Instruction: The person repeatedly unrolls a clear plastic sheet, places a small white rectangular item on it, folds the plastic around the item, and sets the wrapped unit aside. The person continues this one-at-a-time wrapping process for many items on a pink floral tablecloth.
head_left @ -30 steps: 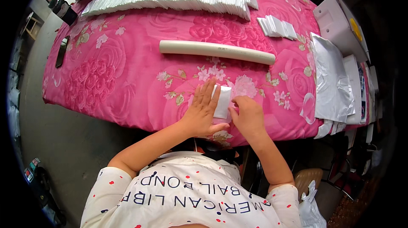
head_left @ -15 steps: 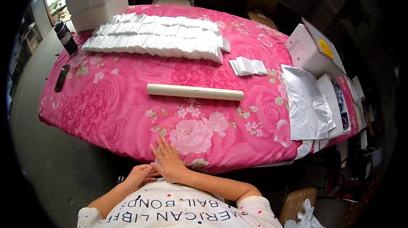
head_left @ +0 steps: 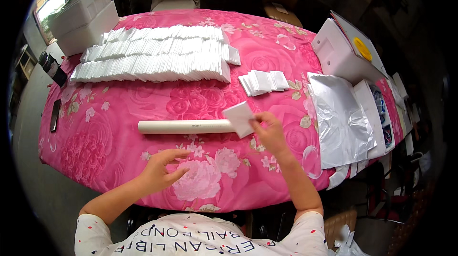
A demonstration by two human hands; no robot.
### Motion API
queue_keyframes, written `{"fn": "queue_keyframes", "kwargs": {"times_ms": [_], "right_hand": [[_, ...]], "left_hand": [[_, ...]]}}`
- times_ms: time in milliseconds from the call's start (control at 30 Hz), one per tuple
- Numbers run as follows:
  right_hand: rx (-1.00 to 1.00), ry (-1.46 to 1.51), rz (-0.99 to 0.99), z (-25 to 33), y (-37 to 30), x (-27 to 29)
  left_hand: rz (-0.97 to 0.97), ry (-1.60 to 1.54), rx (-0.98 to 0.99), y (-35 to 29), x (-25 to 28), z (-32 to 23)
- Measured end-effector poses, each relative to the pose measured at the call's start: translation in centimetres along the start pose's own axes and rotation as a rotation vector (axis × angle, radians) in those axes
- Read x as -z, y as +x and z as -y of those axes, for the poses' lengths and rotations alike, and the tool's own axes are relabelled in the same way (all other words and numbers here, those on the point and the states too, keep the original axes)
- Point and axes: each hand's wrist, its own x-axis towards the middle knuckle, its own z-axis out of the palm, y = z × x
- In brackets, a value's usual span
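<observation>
Between the thumb and fingers of my right hand (head_left: pixel 267 129) is a folded white square sheet (head_left: pixel 238 116). The sheet is raised above the table and covers the right end of a cream plastic pipe (head_left: pixel 183 126). My left hand (head_left: pixel 164 167) hovers over the near part of the table, fingers apart, holding nothing. Beyond the right hand lies a small fanned pile of similar white squares (head_left: pixel 263 82). Long rows of tightly packed white squares (head_left: pixel 152 55) stretch across the far left.
A pink flowered cloth (head_left: pixel 114 151) covers the table. White foam boxes (head_left: pixel 86 22) stand at the far left, near a dark bottle (head_left: pixel 52 69) and a phone (head_left: pixel 55 115). On the right are a foam box (head_left: pixel 341 55), a silvery plastic sheet (head_left: pixel 338 122) and an open tray (head_left: pixel 372 117).
My hands were together at the table's near edge and have moved apart over the table. The right one now holds a white folded sheet up by the pipe. The view has shifted slightly.
</observation>
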Motion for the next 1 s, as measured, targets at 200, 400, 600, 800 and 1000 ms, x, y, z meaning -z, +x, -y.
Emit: {"fn": "queue_keyframes", "kwargs": {"times_ms": [200, 400, 600, 800, 1000], "right_hand": [[-0.434, 0.085, -0.209, -13.9, 14.0, 11.2], [-0.632, -0.697, -0.096, -16.5, 18.2, 11.2], [-0.744, -0.779, 0.138, -15.7, 20.4, 9.9], [-0.751, -0.726, 0.133, -15.7, 20.2, 9.6], [-0.728, -0.644, 0.194, -16.6, 20.0, 8.7]], "left_hand": [[0.11, -0.314, 0.293, 14.5, -2.4, 1.0], [0.203, -0.333, 0.383, 21.1, -5.1, 2.7], [0.19, -0.383, 0.407, 22.4, -6.1, 4.5], [0.209, -0.439, 0.451, 22.9, -6.0, 4.5], [0.206, -0.424, 0.417, 23.2, -6.6, 4.7]]}}
